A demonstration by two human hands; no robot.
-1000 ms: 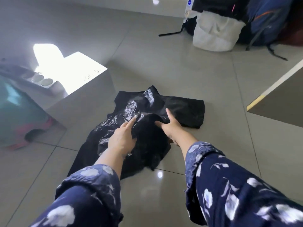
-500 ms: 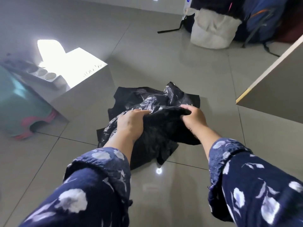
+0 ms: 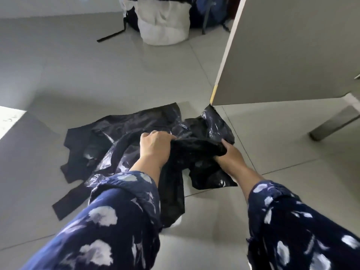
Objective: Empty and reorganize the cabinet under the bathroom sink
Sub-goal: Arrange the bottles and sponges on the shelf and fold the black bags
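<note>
While both my hands, left hand [image 3: 153, 147] and right hand [image 3: 228, 152], grip the black plastic bag [image 3: 196, 152] beside the cabinet door [image 3: 292, 49], I am gathering it; next I should fold it.

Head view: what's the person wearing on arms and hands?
Both arms wear loose dark navy sleeves with a white blotchy floral print, left sleeve and right sleeve, ending above the wrists. The left hand and right hand are bare: no gloves, rings or watch visible.

White bag [image 3: 163, 22] and blue backpack [image 3: 209, 11] at far floor edge.
</note>
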